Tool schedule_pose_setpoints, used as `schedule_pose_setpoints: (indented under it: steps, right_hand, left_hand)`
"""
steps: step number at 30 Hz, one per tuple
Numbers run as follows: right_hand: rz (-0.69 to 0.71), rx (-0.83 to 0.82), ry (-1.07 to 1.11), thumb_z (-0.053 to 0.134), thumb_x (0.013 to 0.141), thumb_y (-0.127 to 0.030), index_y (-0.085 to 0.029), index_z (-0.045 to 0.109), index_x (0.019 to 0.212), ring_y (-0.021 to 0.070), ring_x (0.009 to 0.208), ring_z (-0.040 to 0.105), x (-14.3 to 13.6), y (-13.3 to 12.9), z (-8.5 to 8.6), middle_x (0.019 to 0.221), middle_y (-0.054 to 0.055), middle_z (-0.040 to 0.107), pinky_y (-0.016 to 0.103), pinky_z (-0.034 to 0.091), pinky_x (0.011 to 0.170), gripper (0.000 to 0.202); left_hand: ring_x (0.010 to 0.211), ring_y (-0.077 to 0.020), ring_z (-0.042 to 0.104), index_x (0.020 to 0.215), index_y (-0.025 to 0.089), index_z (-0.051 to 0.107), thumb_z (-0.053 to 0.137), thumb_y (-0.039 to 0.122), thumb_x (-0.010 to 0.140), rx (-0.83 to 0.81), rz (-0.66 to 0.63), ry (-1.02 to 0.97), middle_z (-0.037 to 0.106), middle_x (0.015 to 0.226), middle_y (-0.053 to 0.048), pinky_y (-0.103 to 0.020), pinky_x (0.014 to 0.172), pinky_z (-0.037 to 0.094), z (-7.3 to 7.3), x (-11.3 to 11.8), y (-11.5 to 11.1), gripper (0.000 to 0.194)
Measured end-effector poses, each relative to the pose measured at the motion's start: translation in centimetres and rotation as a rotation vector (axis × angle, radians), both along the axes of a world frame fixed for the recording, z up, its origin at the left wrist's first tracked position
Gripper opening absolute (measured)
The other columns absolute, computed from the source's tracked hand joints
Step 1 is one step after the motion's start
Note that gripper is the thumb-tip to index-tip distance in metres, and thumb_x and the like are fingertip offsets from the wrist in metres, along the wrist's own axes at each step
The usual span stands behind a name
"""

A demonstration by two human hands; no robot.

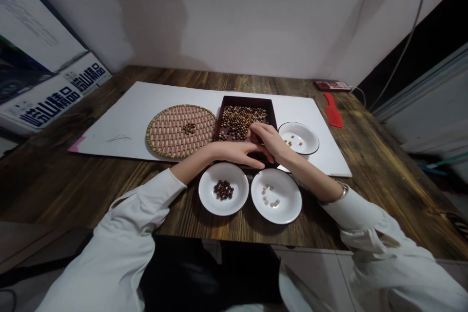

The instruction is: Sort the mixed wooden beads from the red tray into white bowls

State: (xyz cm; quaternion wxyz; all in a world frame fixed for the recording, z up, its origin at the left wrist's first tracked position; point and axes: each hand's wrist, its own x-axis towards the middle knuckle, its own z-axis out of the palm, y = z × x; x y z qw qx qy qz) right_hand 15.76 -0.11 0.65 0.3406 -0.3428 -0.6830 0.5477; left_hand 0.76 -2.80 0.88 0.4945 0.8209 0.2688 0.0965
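Observation:
A dark red tray (271, 112) holds many mixed brown and yellow beads. My left hand (243, 152) reaches across its near edge, fingers apart, above the two near bowls. Over the tray's near right part is my right hand (266, 139), fingers curled together; what they hold, if anything, is hidden. Dark beads lie in the near left white bowl (224, 208), pale beads in the near right white bowl (276, 214). Several tan pieces are in the white bowl (309, 142) right of the tray. A round woven mat (168, 131) carries a small bead pile.
A white board (120, 107) lies under the tray and mat on the wooden table (387, 165). A red comb-like object (332, 113) and a phone-like device (332, 86) with a cable lie at the right back. Printed boxes (51, 102) stand at the left.

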Motion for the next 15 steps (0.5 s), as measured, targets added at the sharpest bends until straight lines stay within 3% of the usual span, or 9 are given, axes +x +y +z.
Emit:
schedule_pose_setpoints:
  steps: [15]
  right_hand:
    - [0.021,0.143,-0.088,0.044,0.085,-0.038,-0.018,0.056,0.067,0.0109,0.057,0.041,-0.25,-0.13,0.13,0.057,-0.003,0.044,0.024,0.032,0.054,0.029]
  left_hand:
    - [0.116,-0.0186,0.057,0.122,0.017,0.061,0.054,0.046,0.088,0.007,0.083,0.024,0.064,0.127,-0.004,-0.027,0.099,0.041,0.14,0.28,-0.28,0.045]
